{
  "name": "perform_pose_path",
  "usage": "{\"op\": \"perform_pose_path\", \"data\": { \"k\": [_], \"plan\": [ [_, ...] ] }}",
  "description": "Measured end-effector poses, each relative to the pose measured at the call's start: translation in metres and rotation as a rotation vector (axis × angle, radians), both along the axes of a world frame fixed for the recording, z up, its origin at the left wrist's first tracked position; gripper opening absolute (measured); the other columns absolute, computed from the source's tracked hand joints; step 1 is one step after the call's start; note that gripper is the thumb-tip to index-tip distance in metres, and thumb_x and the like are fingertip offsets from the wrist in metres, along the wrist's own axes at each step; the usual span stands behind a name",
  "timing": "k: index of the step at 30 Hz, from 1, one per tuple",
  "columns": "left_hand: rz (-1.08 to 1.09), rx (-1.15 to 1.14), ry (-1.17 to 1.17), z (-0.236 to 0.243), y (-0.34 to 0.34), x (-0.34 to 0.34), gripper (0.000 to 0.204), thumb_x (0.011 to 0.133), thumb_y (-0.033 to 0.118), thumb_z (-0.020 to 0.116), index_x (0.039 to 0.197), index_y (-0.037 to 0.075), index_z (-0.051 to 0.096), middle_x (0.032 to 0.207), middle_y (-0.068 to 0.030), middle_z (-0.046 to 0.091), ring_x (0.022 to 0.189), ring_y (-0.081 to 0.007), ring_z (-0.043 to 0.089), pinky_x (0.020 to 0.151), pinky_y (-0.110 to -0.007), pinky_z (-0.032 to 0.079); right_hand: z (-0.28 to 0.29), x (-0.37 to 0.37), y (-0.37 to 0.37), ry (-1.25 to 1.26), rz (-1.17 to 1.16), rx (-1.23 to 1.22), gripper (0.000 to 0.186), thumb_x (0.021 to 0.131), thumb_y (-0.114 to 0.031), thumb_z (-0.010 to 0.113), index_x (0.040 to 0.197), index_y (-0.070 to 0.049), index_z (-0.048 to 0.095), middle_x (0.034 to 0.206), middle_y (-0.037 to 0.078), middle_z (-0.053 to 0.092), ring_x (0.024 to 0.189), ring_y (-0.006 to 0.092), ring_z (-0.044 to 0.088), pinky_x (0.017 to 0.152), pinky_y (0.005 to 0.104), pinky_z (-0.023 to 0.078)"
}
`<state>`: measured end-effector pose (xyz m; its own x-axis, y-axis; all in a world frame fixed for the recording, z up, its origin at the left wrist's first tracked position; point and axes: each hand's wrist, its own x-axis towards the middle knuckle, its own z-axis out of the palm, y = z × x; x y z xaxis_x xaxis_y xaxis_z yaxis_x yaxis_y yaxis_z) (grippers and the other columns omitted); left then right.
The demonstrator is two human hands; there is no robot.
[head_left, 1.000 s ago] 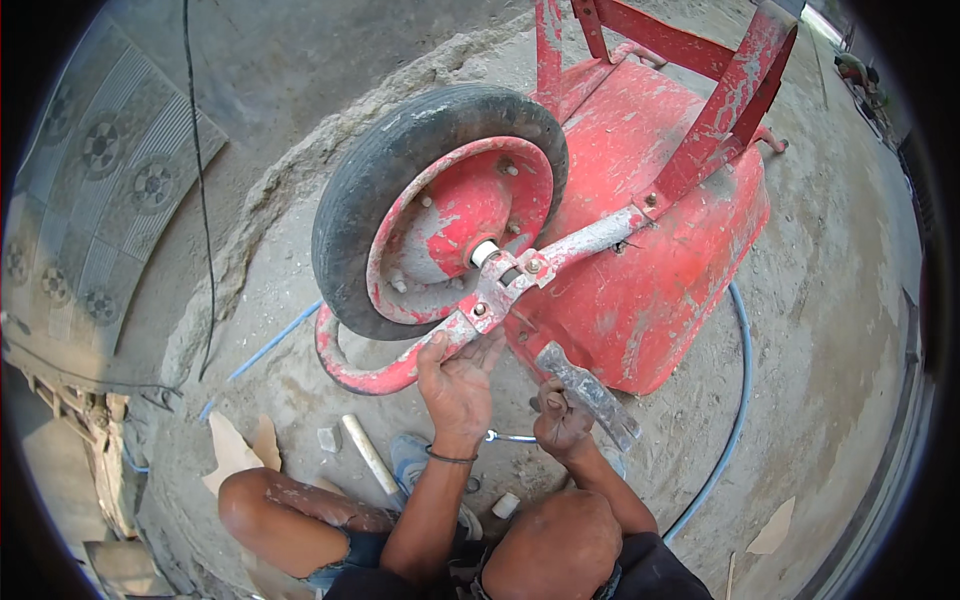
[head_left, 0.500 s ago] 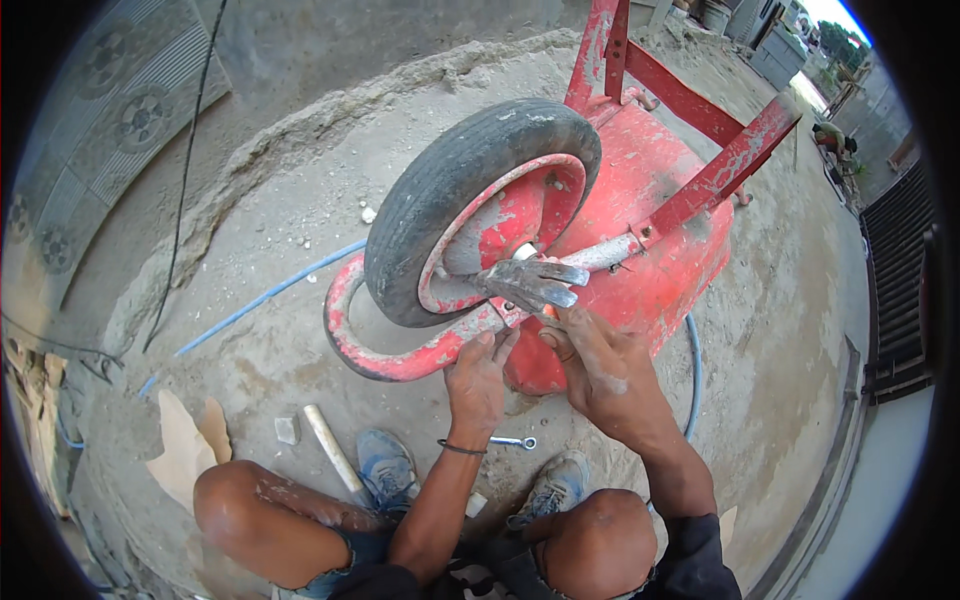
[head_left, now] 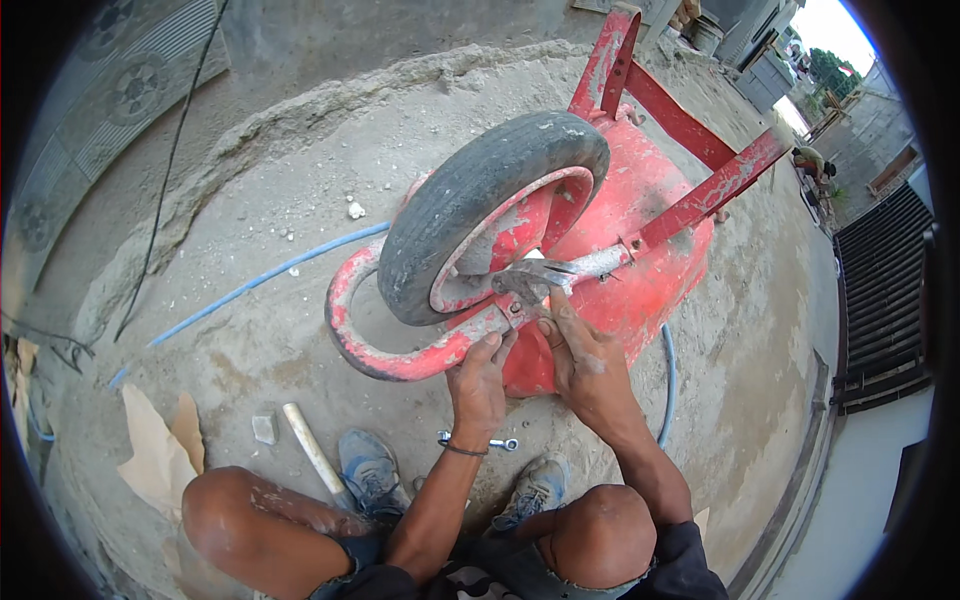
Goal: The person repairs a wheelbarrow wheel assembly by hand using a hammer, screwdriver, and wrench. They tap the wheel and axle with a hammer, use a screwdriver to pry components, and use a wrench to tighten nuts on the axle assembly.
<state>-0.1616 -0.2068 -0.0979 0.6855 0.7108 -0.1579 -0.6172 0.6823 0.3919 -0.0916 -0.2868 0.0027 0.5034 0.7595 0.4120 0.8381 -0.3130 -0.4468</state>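
A red, paint-worn wheelbarrow (head_left: pixel 655 280) lies upturned, its black tyre (head_left: pixel 455 180) on top. My left hand (head_left: pixel 480 390) grips the curved red tube (head_left: pixel 390 360) from below, near a bolted joint. My right hand (head_left: pixel 585 365) is closed round a metal hammer (head_left: pixel 525 275), whose head sits over the bracket at the wheel's axle; whether it touches is unclear. A wrench (head_left: pixel 495 441) lies on the ground below my hands, and a pale rod (head_left: pixel 314 450) with a grey end lies beside my left shoe.
Torn cardboard (head_left: pixel 150 450), a small grey block (head_left: pixel 265 429), a blue hose (head_left: pixel 250 281) and a black cable (head_left: pixel 160 210) are on the dusty ground. A dark slatted gate (head_left: pixel 880 290) stands at right. A person (head_left: pixel 812 163) crouches in the far background.
My right hand has raised the hammer from low beside the tube to over the axle bracket. My left hand stays on the tube. The view has tilted up, showing more background.
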Motion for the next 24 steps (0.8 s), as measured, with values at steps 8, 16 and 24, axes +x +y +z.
{"op": "perform_pose_path", "data": {
  "k": [8,16,24],
  "plan": [
    [0.026,0.157,0.271,0.023,-0.002,-0.002,0.026,0.082,0.008,0.065,0.106,0.001,0.059,0.102,-0.0090,0.063,0.094,-0.0202,0.060,0.088,-0.038,0.047,-0.018,0.007,-0.109,0.933,0.090,-0.089,0.024,0.097,-0.024,0.045,0.097,-0.001,0.054,0.062,0.001,0.053,0.055,0.0093,0.047,0.049,0.0246,0.037],
    [0.094,0.359,0.365,0.017,-0.003,0.013,0.026,0.079,0.008,0.070,0.102,0.001,0.061,0.097,-0.0069,0.063,0.084,-0.0151,0.060,0.078,-0.033,0.048,-0.197,-0.078,-0.181,0.953,0.025,-0.533,0.032,0.094,-0.032,0.048,0.082,-0.003,0.057,0.068,0.011,0.057,0.061,0.0229,0.056,0.055,0.0344,0.044],
    [0.058,0.267,0.301,0.007,0.001,0.007,0.023,0.081,0.006,0.066,0.102,0.001,0.061,0.096,-0.0088,0.064,0.087,-0.0184,0.062,0.082,-0.035,0.049,-0.229,-0.010,-0.127,0.278,-0.082,-0.493,0.017,0.084,-0.016,0.051,0.083,-0.004,0.063,0.077,0.021,0.057,0.072,0.0378,0.059,0.063,0.0448,0.049]
  ]
}}
